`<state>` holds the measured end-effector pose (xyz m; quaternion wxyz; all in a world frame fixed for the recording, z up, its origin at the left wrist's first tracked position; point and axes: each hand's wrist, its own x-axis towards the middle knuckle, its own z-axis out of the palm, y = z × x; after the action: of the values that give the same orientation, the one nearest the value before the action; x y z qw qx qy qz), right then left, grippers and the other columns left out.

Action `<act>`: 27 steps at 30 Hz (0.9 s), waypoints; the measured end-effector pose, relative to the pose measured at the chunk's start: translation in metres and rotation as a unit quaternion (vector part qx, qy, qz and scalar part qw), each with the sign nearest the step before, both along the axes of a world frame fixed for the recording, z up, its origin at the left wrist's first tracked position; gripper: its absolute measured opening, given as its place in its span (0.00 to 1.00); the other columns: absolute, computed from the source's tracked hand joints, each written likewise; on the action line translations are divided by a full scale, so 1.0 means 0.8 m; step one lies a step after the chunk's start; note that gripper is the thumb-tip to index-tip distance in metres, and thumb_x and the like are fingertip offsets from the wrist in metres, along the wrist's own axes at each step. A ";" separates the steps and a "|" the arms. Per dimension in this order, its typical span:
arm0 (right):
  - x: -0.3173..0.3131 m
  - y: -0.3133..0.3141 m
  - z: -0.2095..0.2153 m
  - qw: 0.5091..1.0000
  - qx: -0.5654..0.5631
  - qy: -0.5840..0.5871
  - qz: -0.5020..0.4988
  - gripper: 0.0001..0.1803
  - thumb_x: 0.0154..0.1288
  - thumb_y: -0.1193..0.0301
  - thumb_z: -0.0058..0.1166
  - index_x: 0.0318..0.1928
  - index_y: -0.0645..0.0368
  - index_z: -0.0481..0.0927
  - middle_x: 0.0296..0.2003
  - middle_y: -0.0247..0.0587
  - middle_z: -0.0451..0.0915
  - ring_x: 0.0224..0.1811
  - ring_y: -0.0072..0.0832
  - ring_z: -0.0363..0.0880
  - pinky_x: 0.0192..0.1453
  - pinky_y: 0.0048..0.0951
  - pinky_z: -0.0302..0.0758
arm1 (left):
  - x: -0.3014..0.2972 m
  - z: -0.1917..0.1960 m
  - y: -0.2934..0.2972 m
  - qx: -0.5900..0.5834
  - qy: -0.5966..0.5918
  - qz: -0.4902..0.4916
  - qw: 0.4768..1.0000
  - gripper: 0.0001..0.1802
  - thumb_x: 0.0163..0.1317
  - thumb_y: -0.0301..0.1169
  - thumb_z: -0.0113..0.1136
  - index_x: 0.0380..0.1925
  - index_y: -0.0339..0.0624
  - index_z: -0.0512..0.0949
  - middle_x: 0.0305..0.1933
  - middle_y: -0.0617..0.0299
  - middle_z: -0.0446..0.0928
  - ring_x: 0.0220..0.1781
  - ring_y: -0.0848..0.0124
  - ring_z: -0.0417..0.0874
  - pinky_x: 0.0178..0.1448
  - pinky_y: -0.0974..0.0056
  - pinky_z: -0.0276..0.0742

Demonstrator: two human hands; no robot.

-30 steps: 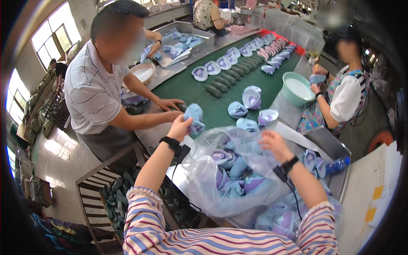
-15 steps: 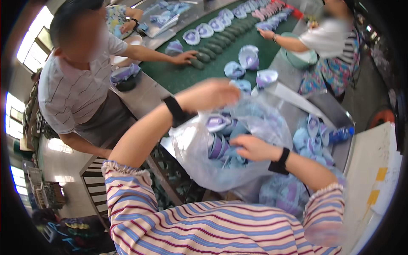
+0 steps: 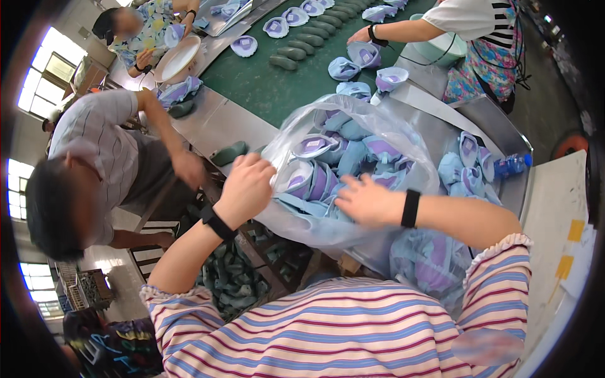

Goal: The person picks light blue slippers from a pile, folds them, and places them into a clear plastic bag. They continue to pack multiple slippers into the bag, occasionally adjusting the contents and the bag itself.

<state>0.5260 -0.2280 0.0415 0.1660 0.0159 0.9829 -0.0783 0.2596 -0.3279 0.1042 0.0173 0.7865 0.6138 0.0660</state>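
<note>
While the clear plastic bag (image 3: pixel 353 183) of blue-and-purple shoe uppers (image 3: pixel 328 173) sits at the counter (image 3: pixel 217 123) edge, the left hand (image 3: pixel 246 186) now grips its rim, no longer raised; the right hand (image 3: pixel 365 200) lies flat, fingers spread, inside its mouth; sorting has resumed.

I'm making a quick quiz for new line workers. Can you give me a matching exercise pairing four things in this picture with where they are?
Things:
1. left hand
2. right hand
3. clear plastic bag of blue and purple shoe uppers
4. pale green round basin

Places:
A. on the metal table edge before the person
B. gripping the bag's left rim
C. far end, beside a co-worker
D. inside the bag's mouth, on the uppers

Pairs: 1-B, 2-D, 3-A, 4-C
</note>
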 end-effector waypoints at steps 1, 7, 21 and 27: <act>0.004 -0.027 -0.025 0.993 0.063 0.080 0.056 0.32 0.51 0.65 0.56 0.56 0.70 0.69 0.58 0.60 0.68 0.59 0.51 0.67 0.50 0.49 0.73 | 0.015 -0.002 0.011 -0.044 -0.067 -0.018 0.997 0.13 0.49 0.28 0.60 0.38 0.40 0.78 0.35 0.58 0.80 0.45 0.59 0.77 0.48 0.57 0.71; 0.028 -0.093 0.030 0.995 -0.051 0.046 -0.074 0.35 0.55 0.71 0.50 0.65 0.65 0.59 0.60 0.71 0.62 0.50 0.53 0.74 0.40 0.39 0.79 | 0.056 -0.119 0.056 -0.336 0.014 -0.060 0.940 0.48 0.44 0.56 0.68 0.60 0.39 0.63 0.32 0.47 0.81 0.36 0.48 0.82 0.42 0.51 0.76; 0.083 -0.077 0.029 0.966 -0.226 -0.104 -0.073 0.15 0.57 0.71 0.49 0.44 0.65 0.70 0.41 0.56 0.74 0.36 0.49 0.81 0.36 0.43 0.78 | 0.086 -0.023 -0.010 -0.205 -0.028 -0.071 0.976 0.42 0.46 0.47 0.68 0.61 0.44 0.63 0.44 0.49 0.74 0.42 0.55 0.79 0.43 0.57 0.75; 0.060 -0.056 0.039 0.975 -0.188 -0.038 -0.111 0.17 0.57 0.73 0.49 0.47 0.65 0.70 0.43 0.56 0.73 0.39 0.49 0.80 0.37 0.44 0.78 | 0.056 -0.017 -0.129 -0.125 0.085 0.061 0.987 0.30 0.44 0.32 0.63 0.52 0.43 0.71 0.43 0.60 0.72 0.45 0.61 0.73 0.43 0.63 0.74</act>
<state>0.5742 -0.2724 0.0724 0.1932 0.0966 0.9356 -0.2791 0.3046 -0.4308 0.0903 0.0592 0.7417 0.6636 -0.0772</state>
